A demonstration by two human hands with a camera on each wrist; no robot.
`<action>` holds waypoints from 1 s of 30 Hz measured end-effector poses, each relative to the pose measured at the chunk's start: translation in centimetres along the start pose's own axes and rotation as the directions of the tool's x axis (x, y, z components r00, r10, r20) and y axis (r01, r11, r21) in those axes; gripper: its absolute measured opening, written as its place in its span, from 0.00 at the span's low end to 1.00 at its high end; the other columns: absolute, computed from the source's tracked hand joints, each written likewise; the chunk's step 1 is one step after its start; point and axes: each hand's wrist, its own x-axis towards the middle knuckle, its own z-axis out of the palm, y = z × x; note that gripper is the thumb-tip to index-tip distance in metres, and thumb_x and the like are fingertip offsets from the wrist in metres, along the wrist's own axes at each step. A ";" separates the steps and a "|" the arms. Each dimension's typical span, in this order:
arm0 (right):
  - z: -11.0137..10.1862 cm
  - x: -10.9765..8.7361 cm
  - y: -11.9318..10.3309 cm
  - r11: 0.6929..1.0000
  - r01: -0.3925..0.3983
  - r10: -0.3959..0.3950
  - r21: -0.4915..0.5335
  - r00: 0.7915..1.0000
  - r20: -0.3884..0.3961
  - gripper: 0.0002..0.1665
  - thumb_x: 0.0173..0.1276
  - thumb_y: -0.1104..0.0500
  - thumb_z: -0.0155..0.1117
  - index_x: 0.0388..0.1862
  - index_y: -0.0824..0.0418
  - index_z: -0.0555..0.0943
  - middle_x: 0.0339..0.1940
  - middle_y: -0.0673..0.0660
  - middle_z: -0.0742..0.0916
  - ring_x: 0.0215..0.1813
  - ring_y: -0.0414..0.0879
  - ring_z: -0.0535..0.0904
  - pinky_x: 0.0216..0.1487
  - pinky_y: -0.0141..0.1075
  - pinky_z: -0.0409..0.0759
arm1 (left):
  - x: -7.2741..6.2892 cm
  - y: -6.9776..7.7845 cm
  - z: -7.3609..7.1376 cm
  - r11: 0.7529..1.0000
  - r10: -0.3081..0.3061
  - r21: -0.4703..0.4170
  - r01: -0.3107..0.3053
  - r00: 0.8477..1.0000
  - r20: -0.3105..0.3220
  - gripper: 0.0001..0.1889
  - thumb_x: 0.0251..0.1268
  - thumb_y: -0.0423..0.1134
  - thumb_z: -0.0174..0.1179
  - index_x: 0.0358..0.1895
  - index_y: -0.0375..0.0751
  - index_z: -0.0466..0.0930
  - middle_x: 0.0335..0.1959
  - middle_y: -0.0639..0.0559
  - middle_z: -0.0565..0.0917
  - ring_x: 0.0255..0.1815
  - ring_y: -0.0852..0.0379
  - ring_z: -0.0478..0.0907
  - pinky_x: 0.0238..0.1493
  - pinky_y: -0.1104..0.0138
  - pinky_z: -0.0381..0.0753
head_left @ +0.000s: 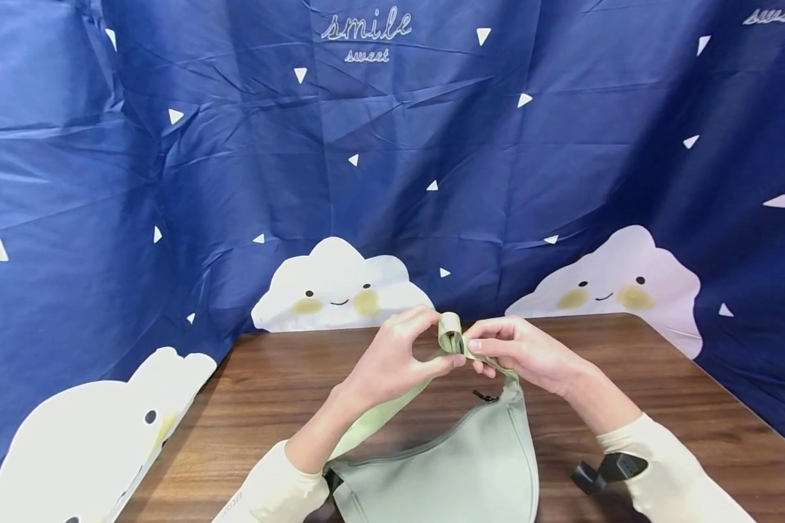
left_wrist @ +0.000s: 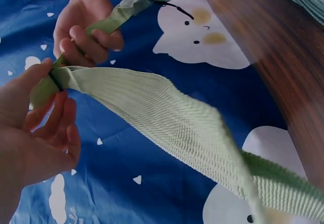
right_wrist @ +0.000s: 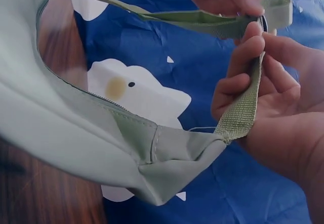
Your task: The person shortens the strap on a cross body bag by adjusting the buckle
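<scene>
A pale green shoulder bag (head_left: 451, 457) hangs low over the table's front, its zipped top edge facing up. Above it my left hand (head_left: 399, 356) pinches the bag's webbing strap (left_wrist: 152, 107) between thumb and fingers, right at a dark slider buckle (head_left: 459, 344). A short loop of the strap (head_left: 449, 324) stands up from that buckle. Close beside, my right hand (head_left: 530, 354) grips the strap's short end (right_wrist: 243, 105), which is sewn to the bag's corner. From the left hand, the long part of the strap runs down to the bag's other corner.
Behind the wooden table (head_left: 288, 378) hangs a blue cloth (head_left: 392, 181) printed with white clouds and triangles. A black zipper pull (head_left: 484, 396) sticks up from the bag's top edge. A black device (head_left: 608, 472) is worn at the right sleeve.
</scene>
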 end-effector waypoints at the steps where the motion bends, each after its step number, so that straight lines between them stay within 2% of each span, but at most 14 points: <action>1: 0.1 0.0 0.0 1.000 -0.003 0.003 -0.010 1.000 -0.005 0.09 0.78 0.65 0.58 0.48 0.69 0.82 0.32 0.59 0.84 0.31 0.48 0.76 0.33 0.33 0.75 | 0.0 0.0 0.0 1.000 0.001 0.008 -0.001 1.000 0.001 0.18 0.59 0.45 0.76 0.49 0.45 0.83 0.43 0.60 0.82 0.48 0.64 0.77 0.55 0.70 0.75; 6: 0.5 0.1 -0.5 0.996 -0.007 0.006 -0.090 1.000 -0.011 0.13 0.80 0.60 0.55 0.43 0.71 0.81 0.30 0.64 0.82 0.30 0.53 0.76 0.32 0.35 0.75 | 0.0 0.0 0.1 0.998 0.009 0.064 -0.009 1.000 0.009 0.20 0.57 0.47 0.78 0.49 0.45 0.83 0.43 0.61 0.83 0.47 0.64 0.77 0.54 0.72 0.73; 9: 0.7 0.2 -0.9 0.989 -0.020 0.016 -0.144 0.999 -0.030 0.14 0.79 0.59 0.58 0.39 0.70 0.80 0.29 0.66 0.82 0.29 0.54 0.76 0.32 0.36 0.77 | 0.0 -0.1 0.3 0.995 0.029 0.098 -0.031 0.999 0.022 0.19 0.57 0.48 0.78 0.47 0.46 0.83 0.41 0.62 0.82 0.45 0.66 0.76 0.53 0.72 0.72; 11: 0.9 0.3 -1.0 0.989 -0.028 0.022 -0.146 0.999 -0.046 0.12 0.77 0.60 0.60 0.38 0.69 0.80 0.28 0.64 0.82 0.29 0.52 0.76 0.32 0.35 0.77 | 0.0 -0.1 0.4 0.992 0.036 0.120 -0.039 0.999 0.028 0.20 0.57 0.48 0.78 0.48 0.46 0.83 0.42 0.61 0.82 0.46 0.66 0.77 0.54 0.70 0.72; 15: 1.0 0.5 -1.1 1.000 -0.024 0.023 -0.008 0.998 -0.062 0.08 0.76 0.63 0.59 0.37 0.66 0.82 0.28 0.57 0.81 0.29 0.46 0.76 0.31 0.32 0.73 | 0.1 0.0 0.4 0.992 0.024 0.127 -0.028 0.999 0.031 0.21 0.56 0.46 0.79 0.49 0.45 0.83 0.42 0.59 0.84 0.45 0.65 0.79 0.54 0.68 0.74; 19: 0.7 0.6 -1.2 0.991 -0.015 0.022 0.136 0.998 -0.050 0.11 0.77 0.66 0.54 0.36 0.60 0.83 0.29 0.52 0.82 0.30 0.41 0.76 0.32 0.29 0.69 | 0.3 0.1 0.5 0.998 0.003 0.070 -0.004 1.000 0.017 0.19 0.56 0.41 0.79 0.48 0.44 0.84 0.38 0.59 0.84 0.40 0.67 0.80 0.50 0.68 0.75; 24: 0.3 0.4 -1.6 0.978 0.004 0.006 0.209 0.999 -0.047 0.15 0.78 0.67 0.51 0.36 0.58 0.84 0.28 0.49 0.82 0.30 0.38 0.76 0.33 0.26 0.72 | 0.3 0.3 0.5 1.000 0.008 0.013 -0.007 1.000 -0.018 0.19 0.57 0.39 0.78 0.51 0.41 0.86 0.42 0.56 0.86 0.41 0.65 0.83 0.51 0.68 0.79; 30: -0.1 0.0 -2.0 0.968 0.040 -0.021 0.250 0.997 -0.080 0.17 0.77 0.69 0.49 0.35 0.58 0.84 0.26 0.48 0.81 0.28 0.38 0.74 0.32 0.27 0.70 | 0.2 0.5 0.3 0.993 0.063 0.101 -0.059 0.997 -0.034 0.16 0.58 0.41 0.77 0.48 0.41 0.87 0.42 0.57 0.87 0.41 0.64 0.82 0.52 0.70 0.77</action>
